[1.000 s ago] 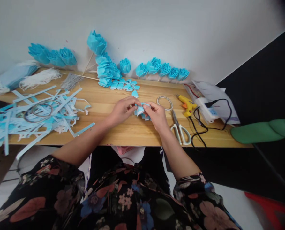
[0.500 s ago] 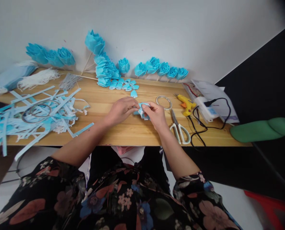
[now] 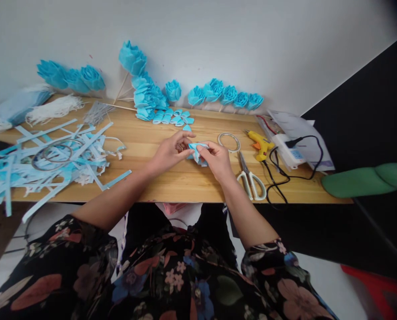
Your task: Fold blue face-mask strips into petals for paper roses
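Both of my hands meet over the middle of the wooden table (image 3: 185, 182). My right hand (image 3: 218, 161) pinches a small folded light-blue paper piece (image 3: 196, 151) between thumb and fingers. My left hand (image 3: 171, 150) touches the same piece from the left with its thumb and fingertips, the index finger stretched out above it. Several finished folded blue petals (image 3: 173, 118) lie in a row just beyond my hands.
Blue paper roses on sticks (image 3: 223, 95) lean on the wall at the back. A heap of blue paper strips (image 3: 51, 155) covers the left. A tape ring (image 3: 229, 142), white scissors (image 3: 250, 178), a yellow glue gun (image 3: 260, 144) with black cable lie right.
My left hand's fingers have lifted and spread a little over the blue piece. My right hand has kept its pinch in nearly the same place.
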{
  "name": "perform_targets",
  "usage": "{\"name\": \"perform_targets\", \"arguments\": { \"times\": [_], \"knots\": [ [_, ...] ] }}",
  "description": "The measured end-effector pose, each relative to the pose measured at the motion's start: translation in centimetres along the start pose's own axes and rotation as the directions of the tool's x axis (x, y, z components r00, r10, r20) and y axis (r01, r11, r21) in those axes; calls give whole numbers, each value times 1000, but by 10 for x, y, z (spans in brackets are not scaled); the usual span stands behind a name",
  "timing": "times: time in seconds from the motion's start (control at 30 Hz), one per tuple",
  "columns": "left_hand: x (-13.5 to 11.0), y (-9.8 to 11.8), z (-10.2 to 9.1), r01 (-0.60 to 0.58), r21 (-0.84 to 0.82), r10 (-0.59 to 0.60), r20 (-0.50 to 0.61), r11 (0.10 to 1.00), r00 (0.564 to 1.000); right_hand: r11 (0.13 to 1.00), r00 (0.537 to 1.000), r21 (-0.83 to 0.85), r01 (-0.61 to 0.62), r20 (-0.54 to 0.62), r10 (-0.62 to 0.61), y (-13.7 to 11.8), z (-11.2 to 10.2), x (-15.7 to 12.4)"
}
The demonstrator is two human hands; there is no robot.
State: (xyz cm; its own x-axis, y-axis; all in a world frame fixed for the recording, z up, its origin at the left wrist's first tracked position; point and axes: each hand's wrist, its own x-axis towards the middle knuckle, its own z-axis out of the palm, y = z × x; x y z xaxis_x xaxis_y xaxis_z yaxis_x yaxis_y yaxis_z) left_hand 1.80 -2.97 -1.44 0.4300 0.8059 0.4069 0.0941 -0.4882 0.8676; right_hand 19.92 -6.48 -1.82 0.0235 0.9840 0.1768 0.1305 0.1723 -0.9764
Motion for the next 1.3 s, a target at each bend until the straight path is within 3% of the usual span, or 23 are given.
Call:
{"name": "perform_targets", "arguments": {
  "times": [0.4,0.8,1.1,1.3],
  "knots": [
    [1,-5,-2,249,-256,-239,72,934,968,1000,1000,-21,-10,4,10,2,0,0],
    [4,1,-1,260,-248,-265,11,933,964,999,997,-46,6,80,-3,-2,-1,0],
    [4,4,-2,297,-319,-285,86,900,955,995,999,-99,33,30,-30,-3,-1,-1],
    [4,6,-3,320,-221,-306,96,921,947,987,999,-159,24,38,-18,1,0,0]
  ]
}}
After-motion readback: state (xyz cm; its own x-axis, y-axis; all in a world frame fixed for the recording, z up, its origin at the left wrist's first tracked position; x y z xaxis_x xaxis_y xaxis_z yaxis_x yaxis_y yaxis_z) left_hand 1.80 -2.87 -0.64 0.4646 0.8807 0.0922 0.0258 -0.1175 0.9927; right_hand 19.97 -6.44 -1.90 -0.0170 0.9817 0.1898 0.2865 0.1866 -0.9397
